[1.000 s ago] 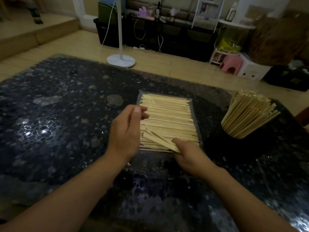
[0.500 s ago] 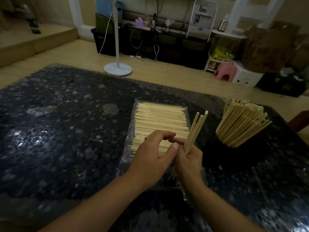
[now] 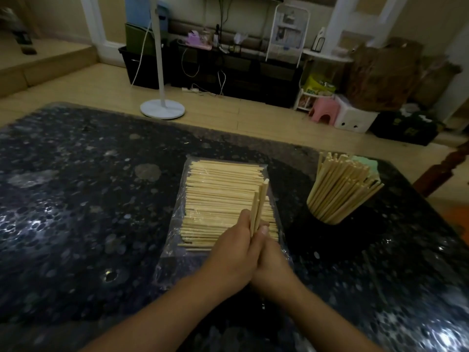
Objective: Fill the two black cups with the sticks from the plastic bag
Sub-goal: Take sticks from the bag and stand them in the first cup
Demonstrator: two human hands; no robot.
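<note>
A clear plastic bag (image 3: 177,232) lies flat in the middle of the dark table, and a layer of pale wooden sticks (image 3: 218,199) lies in it. My left hand (image 3: 233,252) and my right hand (image 3: 269,260) are pressed together over the bag's near end. Both are closed around a small bundle of sticks (image 3: 258,204) that stands nearly upright. To the right stands a black cup (image 3: 327,219), packed with sticks (image 3: 342,186) that fan out to the right. Only one black cup can be seen.
The dark speckled table (image 3: 76,212) reaches left and toward me. A pale green thing (image 3: 368,165) shows behind the cup. A wooden chair part (image 3: 441,171) stands off the table's right edge. On the floor beyond are a white lamp base (image 3: 162,113) and a pink stool (image 3: 323,110).
My right hand lifted a few sticks out of the bag. My left hand came over to join it. The bundle went from tilted right to nearly upright between both hands.
</note>
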